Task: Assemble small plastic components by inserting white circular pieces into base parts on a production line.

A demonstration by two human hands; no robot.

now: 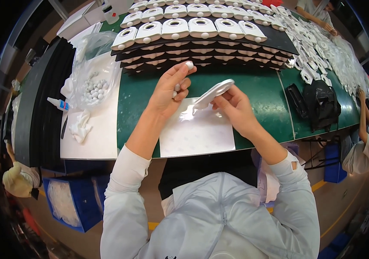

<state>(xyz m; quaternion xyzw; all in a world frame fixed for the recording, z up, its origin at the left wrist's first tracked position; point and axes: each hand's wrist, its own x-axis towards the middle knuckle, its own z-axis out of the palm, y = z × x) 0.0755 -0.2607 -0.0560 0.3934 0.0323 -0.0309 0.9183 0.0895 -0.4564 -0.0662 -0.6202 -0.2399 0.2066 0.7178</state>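
Note:
Between the thumb and forefinger of my left hand [166, 90] is a small white ball [189, 64]. More white balls [176, 87] are tucked under its curled fingers. My right hand [238, 113] grips a flat white plastic housing [212, 93] by its near right side, tilted so that its far end points up. The two hands are apart, above a glossy white sheet [197, 140] at the table's front edge. Beyond them, rows of similar white housings [201, 28], each with a round opening and a ball at its front, stand on stacked black boards [219, 48].
At left lie a clear bag of white balls [94, 90], a glue bottle [58, 103] and crumpled tissue [80, 127], beside upright black boards [46, 99]. Loose white housings [312, 52] and a black bag [321, 105] lie at right. Other people work around the green table [262, 123].

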